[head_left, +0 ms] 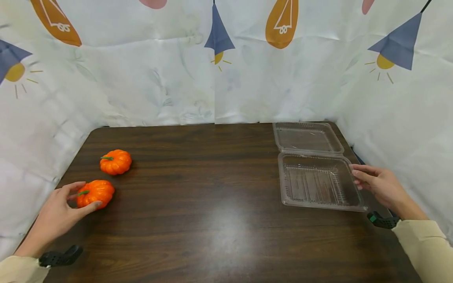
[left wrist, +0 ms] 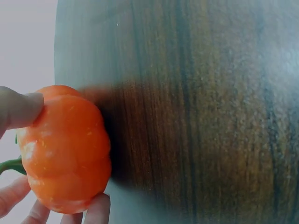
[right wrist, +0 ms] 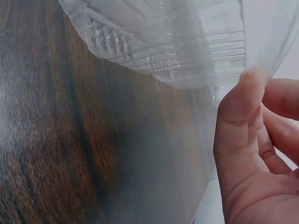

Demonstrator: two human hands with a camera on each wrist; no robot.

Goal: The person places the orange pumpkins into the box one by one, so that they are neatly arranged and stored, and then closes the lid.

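**Clearly, the left hand (head_left: 60,210) has the near pumpkin (head_left: 96,192) and the right hand (head_left: 382,186) has the box (head_left: 320,207)**

Nearest to me on the head view are two cream sleeves (head_left: 421,243), each with a dark band (head_left: 383,221) at the wrist. At the left of the table (head_left: 194,177), I see the left hand grasping the near pumpkin, its thumb on one side and its fingers on the other. The left wrist view gives me the same hold up close, with the green stem (left wrist: 13,165) pointing in toward the palm. I can't tell whether that pumpkin's underside touches the wood.

Over at the table's right side, I have the right hand pinching the right rim of the clear plastic box between thumb and fingers. My right wrist view shows the thumb tip against the plastic, with the ribbed wall beside it.

Farther back, the far pumpkin (head_left: 116,162) sits on the wood just behind the held one. Behind the box, the lid (head_left: 308,138) lies open, its near edge against the box's far rim. Beyond the table I see white cloth (head_left: 247,86) printed with lamps and bulbs.
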